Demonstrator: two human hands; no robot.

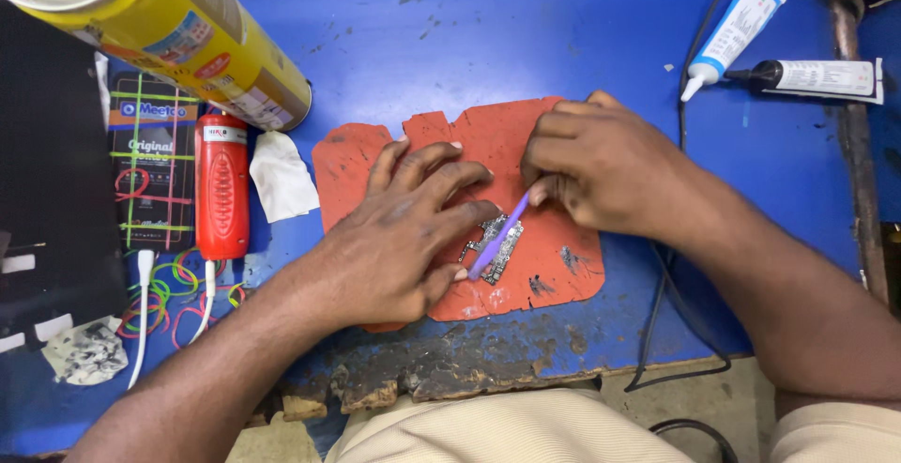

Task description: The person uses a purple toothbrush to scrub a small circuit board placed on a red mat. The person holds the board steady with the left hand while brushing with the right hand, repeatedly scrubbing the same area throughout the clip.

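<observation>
A small circuit board (499,241) lies on an orange-red mat (488,135) in the middle of the blue table. My left hand (399,238) rests flat on the mat and pins the board with thumb and forefinger. My right hand (601,167) is shut on a thin purple tool (497,238), whose tip touches the board. The board is partly hidden under my left fingers and the tool.
A yellow spray can (178,36) lies at the back left, beside a red device (222,186), a white tissue (280,177) and coloured rubber bands (174,285). Two glue tubes (737,22) lie at the back right. A black cable (680,238) runs down the right. The table's front edge (422,374) is chipped.
</observation>
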